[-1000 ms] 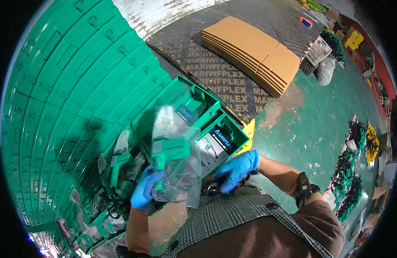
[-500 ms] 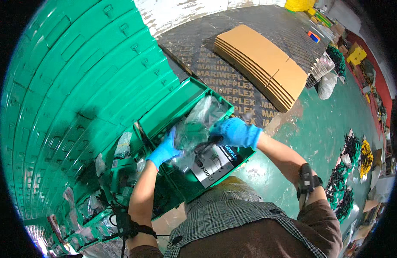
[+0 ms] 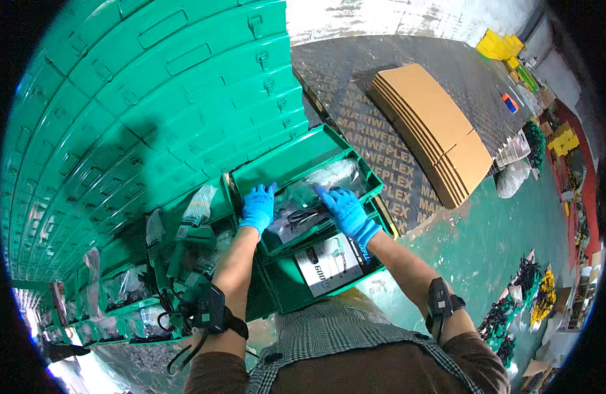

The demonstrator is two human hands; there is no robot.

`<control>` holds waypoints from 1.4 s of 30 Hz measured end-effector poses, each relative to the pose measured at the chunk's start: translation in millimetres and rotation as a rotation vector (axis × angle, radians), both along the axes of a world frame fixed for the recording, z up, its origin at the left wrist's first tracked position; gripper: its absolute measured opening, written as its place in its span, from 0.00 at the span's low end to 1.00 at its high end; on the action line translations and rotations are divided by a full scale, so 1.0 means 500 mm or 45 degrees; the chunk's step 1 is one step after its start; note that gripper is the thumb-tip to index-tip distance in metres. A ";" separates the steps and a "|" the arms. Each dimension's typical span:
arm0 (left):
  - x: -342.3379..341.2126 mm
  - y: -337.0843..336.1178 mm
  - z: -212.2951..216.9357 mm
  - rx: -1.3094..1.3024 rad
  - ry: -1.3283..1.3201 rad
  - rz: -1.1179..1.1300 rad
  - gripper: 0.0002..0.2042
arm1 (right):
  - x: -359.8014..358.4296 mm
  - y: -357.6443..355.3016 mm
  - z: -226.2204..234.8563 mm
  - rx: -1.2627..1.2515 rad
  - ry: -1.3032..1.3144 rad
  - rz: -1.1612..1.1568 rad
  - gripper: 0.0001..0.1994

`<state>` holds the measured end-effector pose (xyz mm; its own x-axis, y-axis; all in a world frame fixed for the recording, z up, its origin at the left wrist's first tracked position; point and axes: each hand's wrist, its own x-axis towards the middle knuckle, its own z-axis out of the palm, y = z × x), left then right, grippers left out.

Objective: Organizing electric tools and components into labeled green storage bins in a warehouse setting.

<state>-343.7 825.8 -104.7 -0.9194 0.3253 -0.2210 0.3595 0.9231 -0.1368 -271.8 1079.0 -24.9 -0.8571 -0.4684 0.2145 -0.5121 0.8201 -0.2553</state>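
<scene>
A clear plastic bag (image 3: pixel 332 174) with a green tool and a black cord (image 3: pixel 304 217) inside lies in one side of an open green plastic case (image 3: pixel 280 161). My left hand (image 3: pixel 257 209), in a blue glove, is at the bag's left end with its fingers stretched out. My right hand (image 3: pixel 349 213), gloved the same way, lies across the bag's right part, fingers extended and pressing on the plastic. Close to my body, a printed sheet (image 3: pixel 326 262) with a tool picture lies in the case's nearer part. The bag's underside is hidden.
Stacked green cases (image 3: pixel 178 79) form a wall on the left. Open cases with bagged green tools (image 3: pixel 184 256) stand lower left. A pile of flat cardboard (image 3: pixel 441 125) lies on dark boards beyond the case. Bundles of cord (image 3: pixel 513 295) lie on the right floor.
The bag, blurred and held up between my hands before, now lies lower in the case. My right hand has shifted from the black cord onto the bag's top. The head view has turned slightly.
</scene>
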 end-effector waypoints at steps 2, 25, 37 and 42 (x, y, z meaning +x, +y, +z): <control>0.004 0.055 0.032 0.050 -0.006 -0.066 0.43 | -0.024 0.029 0.004 0.212 -0.036 0.102 0.32; 0.068 0.053 0.089 0.921 0.181 0.042 0.16 | 0.051 0.014 -0.070 -0.068 -0.027 0.150 0.14; 0.639 -0.088 0.261 1.487 0.604 0.808 0.16 | 0.049 0.055 -0.134 -0.562 0.158 -0.092 0.05; 0.908 -0.424 0.249 0.835 1.426 1.351 0.11 | 0.058 -0.084 -0.063 -1.348 -0.332 -0.310 0.26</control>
